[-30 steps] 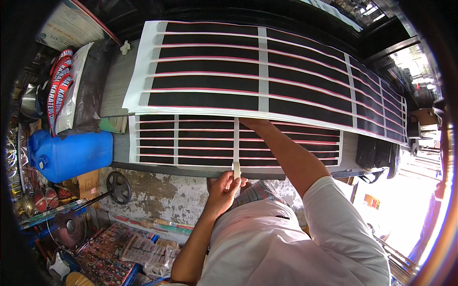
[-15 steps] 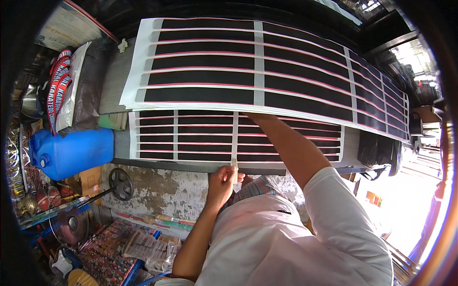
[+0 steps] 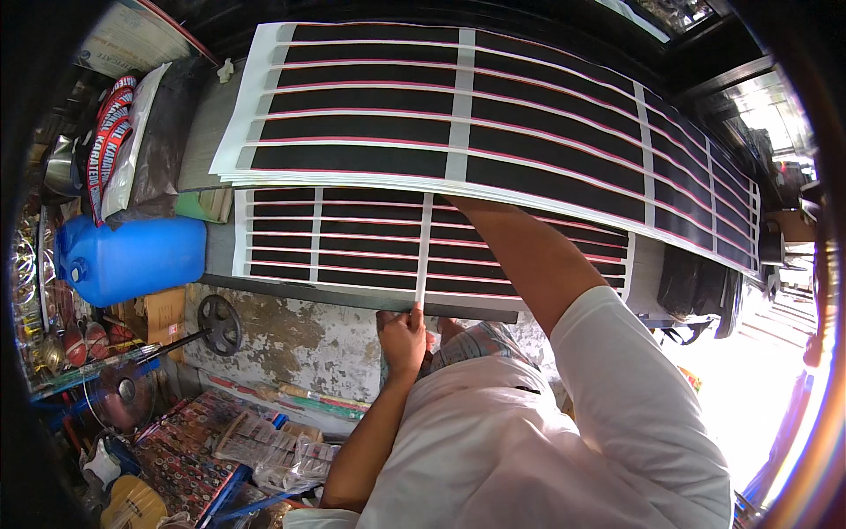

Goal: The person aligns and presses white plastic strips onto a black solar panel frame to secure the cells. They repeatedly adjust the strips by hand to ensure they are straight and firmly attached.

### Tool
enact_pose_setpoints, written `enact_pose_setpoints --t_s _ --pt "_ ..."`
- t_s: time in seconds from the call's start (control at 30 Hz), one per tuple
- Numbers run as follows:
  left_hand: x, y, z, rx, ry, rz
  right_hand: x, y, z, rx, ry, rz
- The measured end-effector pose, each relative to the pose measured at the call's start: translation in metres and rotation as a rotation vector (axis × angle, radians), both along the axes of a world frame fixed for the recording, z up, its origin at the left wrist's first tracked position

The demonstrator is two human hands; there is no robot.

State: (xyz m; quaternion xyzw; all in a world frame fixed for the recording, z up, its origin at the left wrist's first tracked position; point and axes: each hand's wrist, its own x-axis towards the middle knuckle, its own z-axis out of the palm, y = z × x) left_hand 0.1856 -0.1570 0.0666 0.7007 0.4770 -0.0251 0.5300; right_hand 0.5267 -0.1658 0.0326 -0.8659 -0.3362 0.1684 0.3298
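Observation:
Lying on the lower shelf is a printed sheet [image 3: 370, 258] with black panels, thin pink-and-white lines and pale crosswise bands. A narrow pale strip, apparently tape [image 3: 423, 247], runs across it toward me and past its near edge. My left hand [image 3: 405, 342] is closed at the near end of this strip, thumb pointing up along it. My right forearm reaches under an overhanging stack of similar large sheets [image 3: 370, 128]; the stack hides my right hand and its fingers.
At left stand a blue plastic jerrycan [image 3: 137, 262] and a bag with red lettered ribbons [image 3: 110, 145]. Below them are a black handwheel [image 3: 220, 324], a fan [image 3: 126, 390] and a table of small items [image 3: 189, 441]. A peeling wall [image 3: 291, 339] lies under the shelf edge.
The view has shifted slightly, so the sheets sit higher and further left. My left thumb now points up along the strip's near end. My right arm still reaches under the stack.

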Motion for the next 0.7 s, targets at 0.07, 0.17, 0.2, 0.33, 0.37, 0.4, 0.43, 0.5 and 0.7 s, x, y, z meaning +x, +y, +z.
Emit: enact_pose_setpoints --t_s 0.07,0.17,0.2,0.33,0.37,0.4,0.43,0.5,0.7 --pt "-0.003 -0.005 -0.009 0.070 0.007 -0.013 0.000 0.004 0.003 -0.008 -0.005 0.017" --pt "0.000 -0.008 -0.008 0.037 0.033 0.036 -0.001 0.004 0.004 -0.018 -0.004 0.023" --pt "0.000 -0.009 -0.010 0.022 0.036 0.045 -0.002 0.004 0.005 -0.023 -0.006 0.026" --pt "0.000 -0.007 -0.016 0.015 0.022 0.058 -0.004 0.005 0.007 -0.040 -0.013 0.038" --pt "0.000 -0.007 -0.016 0.005 0.031 0.064 -0.004 0.005 0.008 -0.046 -0.014 0.038" --pt "0.002 -0.007 -0.015 -0.002 0.042 0.070 -0.005 0.006 0.009 -0.051 -0.015 0.041" --pt "0.003 -0.006 -0.014 -0.010 0.051 0.075 -0.005 0.007 0.010 -0.056 -0.018 0.041" --pt "0.005 -0.005 -0.014 -0.011 0.058 0.056 -0.008 0.007 0.012 -0.070 -0.024 0.043" --pt "0.006 -0.003 -0.020 -0.010 0.111 0.019 -0.025 0.011 0.034 -0.188 -0.101 0.041"
